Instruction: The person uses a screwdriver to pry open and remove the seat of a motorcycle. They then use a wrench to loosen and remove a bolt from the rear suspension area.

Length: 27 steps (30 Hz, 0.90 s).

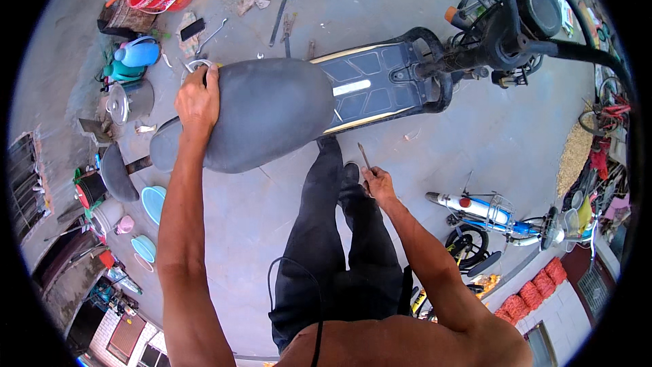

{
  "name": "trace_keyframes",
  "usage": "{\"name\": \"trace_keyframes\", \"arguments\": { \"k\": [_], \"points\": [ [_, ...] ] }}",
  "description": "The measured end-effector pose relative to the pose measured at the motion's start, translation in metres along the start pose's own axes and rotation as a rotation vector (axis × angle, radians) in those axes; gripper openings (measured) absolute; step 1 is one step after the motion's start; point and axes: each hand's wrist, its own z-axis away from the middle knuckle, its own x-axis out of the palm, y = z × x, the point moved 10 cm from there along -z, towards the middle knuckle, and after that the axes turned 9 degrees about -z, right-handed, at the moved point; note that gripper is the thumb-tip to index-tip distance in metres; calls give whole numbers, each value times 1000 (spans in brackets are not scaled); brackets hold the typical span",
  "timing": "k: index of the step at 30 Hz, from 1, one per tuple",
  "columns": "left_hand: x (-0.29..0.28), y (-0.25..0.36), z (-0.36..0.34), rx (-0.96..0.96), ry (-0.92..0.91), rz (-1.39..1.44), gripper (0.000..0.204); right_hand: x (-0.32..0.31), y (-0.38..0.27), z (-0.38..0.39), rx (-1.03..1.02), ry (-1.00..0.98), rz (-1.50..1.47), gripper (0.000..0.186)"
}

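In the head view, a scooter (pixel 370 85) stands crosswise on the grey floor (pixel 258 217), just in front of the person; its dark seat (pixel 268 115) is to the left, and its handlebars (pixel 536 46) are up to the right; the whole scooter looks heavy, so it should be hard to lift but could roll or tip; the frame looks stiff and strong; the seat looks a bit soft on top, and its smooth cover may be slippery; good places to grab would be the firm back end of the seat or the handlebars (the seat's round sides give little to grip).

The left hand (pixel 198 98) is at the far back edge of the seat, with its fingers bent and the thumb lying close by; I cannot tell what the hidden fingertips have hold of; the right hand (pixel 377 182) is curled up around a thin tool (pixel 364 154), its tip poking out toward the scooter, well apart from the seat; a wrench (pixel 212 36) lies past the left hand.
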Motion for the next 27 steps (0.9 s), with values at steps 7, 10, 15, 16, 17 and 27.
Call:
{"name": "trace_keyframes", "arguments": {
  "k": [7, 10, 15, 16, 17, 27],
  "points": [
    [8, 6, -5, 90, -50, 74, 39, 7, -99, 1, -177, -41, 234, 30],
    [11, 27, -8, 262, -106, 120, 40, 8, -124, -3, -161, -44, 92, 35],
    [1, 138, 4, 526, -300, 185, 51, 8, -160, 5, -94, 56, -2, 41],
    [1, 155, 9, 548, -313, 164, 54, 10, -167, 5, -100, 42, -5, 41],
    [2, 170, 13, 572, -328, 147, 57, 11, -174, 6, -106, 33, -8, 42],
    [52, 173, 1, 395, -881, 25, 60, 23, -204, -18, -43, -93, 53, 38]
  ]
}}
